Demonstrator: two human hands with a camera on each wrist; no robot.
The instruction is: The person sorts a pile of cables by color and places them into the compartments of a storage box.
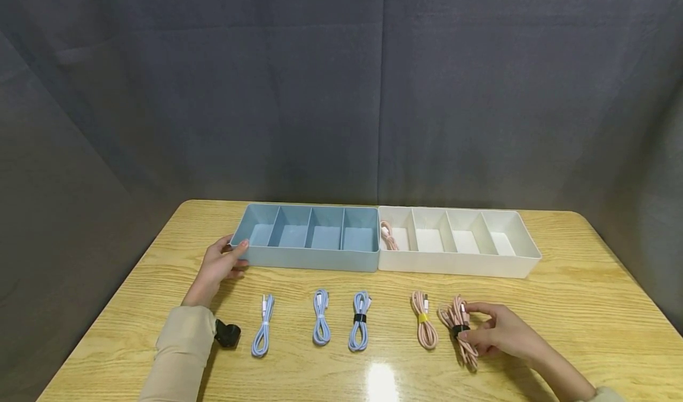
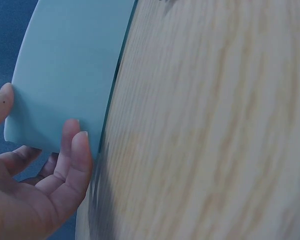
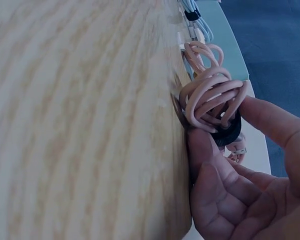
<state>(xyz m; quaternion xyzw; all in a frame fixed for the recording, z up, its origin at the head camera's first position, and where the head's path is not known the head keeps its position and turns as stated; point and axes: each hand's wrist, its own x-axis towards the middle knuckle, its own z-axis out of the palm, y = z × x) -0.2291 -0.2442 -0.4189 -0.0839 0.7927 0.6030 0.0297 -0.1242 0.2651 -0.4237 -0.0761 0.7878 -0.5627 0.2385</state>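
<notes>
On the near right of the light wooden desk [image 1: 576,307], the right hand [image 1: 498,331] pinches a coiled pink cable bound with a black strap [image 1: 460,329]; the thumb and fingers curl round the bundle at the strap, and the cable lies against the desk surface. The right wrist view shows the fingertips [image 3: 255,112] pressing on the pink loops just above the strap.

Just left of that bundle lies a second coiled pink cable with a yellow tie [image 1: 424,326]. Further left along the same near row lie three coiled light blue cables: one with a black strap [image 1: 360,320], one in the middle [image 1: 321,317], and one at the left [image 1: 263,324].

Beyond the row stand two long trays side by side, touching. The white plastic tray with four compartments [image 1: 528,258] is on the right, and a third pink cable [image 1: 388,234] lies in its leftmost compartment. The blue plastic tray with four compartments [image 1: 309,259] is on the left.

The left hand [image 1: 220,264] rests at the blue tray's near left corner, its fingers nearly straight and touching the outer wall, gripping nothing.
</notes>
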